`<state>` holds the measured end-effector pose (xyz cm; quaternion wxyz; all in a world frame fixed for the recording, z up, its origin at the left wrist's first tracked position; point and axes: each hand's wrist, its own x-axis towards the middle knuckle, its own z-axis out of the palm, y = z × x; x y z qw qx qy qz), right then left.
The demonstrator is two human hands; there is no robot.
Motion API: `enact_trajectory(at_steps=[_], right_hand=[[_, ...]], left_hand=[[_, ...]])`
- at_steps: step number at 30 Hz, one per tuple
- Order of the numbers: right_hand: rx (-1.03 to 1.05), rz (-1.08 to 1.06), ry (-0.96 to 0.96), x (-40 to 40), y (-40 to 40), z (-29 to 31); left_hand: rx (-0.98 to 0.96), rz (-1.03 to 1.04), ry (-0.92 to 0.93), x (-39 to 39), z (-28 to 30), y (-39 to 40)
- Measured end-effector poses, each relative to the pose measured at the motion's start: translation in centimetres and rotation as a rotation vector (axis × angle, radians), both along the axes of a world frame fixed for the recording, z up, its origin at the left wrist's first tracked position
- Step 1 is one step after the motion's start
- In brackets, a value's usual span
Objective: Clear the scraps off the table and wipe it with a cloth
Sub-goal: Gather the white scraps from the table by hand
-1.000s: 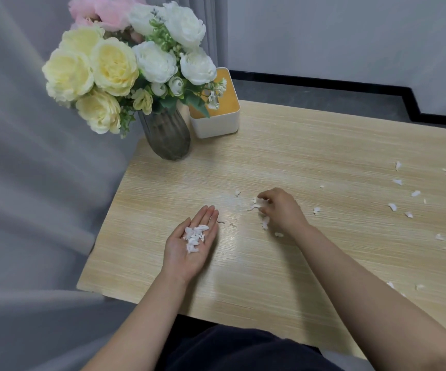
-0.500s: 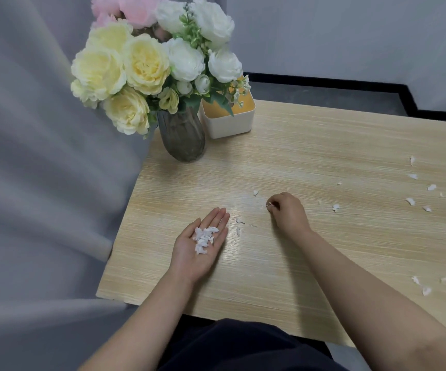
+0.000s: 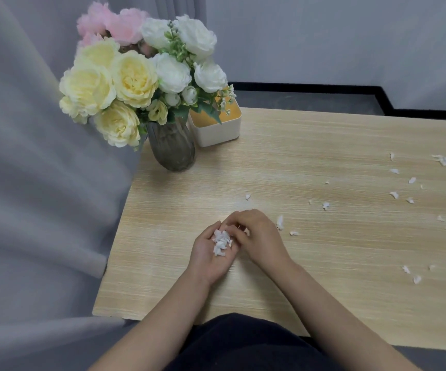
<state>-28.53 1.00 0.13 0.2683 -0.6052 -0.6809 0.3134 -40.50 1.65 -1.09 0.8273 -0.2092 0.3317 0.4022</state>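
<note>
Here a pale wood-grain bench (image 3: 310, 263) stands beside grey curtains (image 3: 42, 196) on the left, with a dark floor and grey wall beyond its far edge. A glass vase of flowers (image 3: 171, 145) and a white box (image 3: 218, 129) sit at its far left corner. The left hand (image 3: 211, 253) lies palm up, fingers relaxed and pointing far, cupping a small heap of white scraps (image 3: 222, 242). The right hand (image 3: 256, 236) curls its fingers over that heap. Loose scraps (image 3: 394, 194) dot the right side.
</note>
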Motion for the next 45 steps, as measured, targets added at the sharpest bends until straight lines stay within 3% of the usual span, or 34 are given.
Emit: enact_trajectory(at_steps=[4, 9, 12, 15, 19, 30, 35, 41, 45], right_hand=[[0.005, 0.118, -0.132, -0.1, -0.2, -0.3], [-0.104, -0.069, 0.197, 1.4, 0.3, 0.2], [-0.143, -0.245, 0.245, 3.2, 1.9, -0.5], [-0.235, -0.310, 0.087, 4.9, 4.3, -2.0], [-0.321, -0.230, -0.112, 5.6, 7.4, -4.4], [-0.137, -0.065, -0.384, 3.4, 8.3, -7.5], [-0.165, -0.088, -0.246, 2.3, 6.4, -6.1], [0.004, 0.074, -0.006, -1.0, 2.4, -2.0], [-0.010, 0.222, -0.024, -2.1, 1.0, -1.6]], left_hand=[[0.052, -0.010, -0.048, -0.3, 0.1, -0.1], [0.059, -0.012, 0.015, -0.5, -0.1, 0.3], [0.086, -0.060, 0.052, -0.9, -0.3, 0.7], [0.082, -0.058, 0.083, -1.6, -0.7, 0.9], [0.071, -0.041, 0.114, -3.0, -0.9, 0.7], [0.082, -0.003, 0.167, -5.7, -1.8, -0.2], [0.044, -0.007, 0.161, -5.2, -1.4, 0.1], [-0.010, 0.001, 0.132, -3.5, -0.9, 0.2], [-0.054, 0.055, 0.038, -2.8, -0.9, -0.1]])
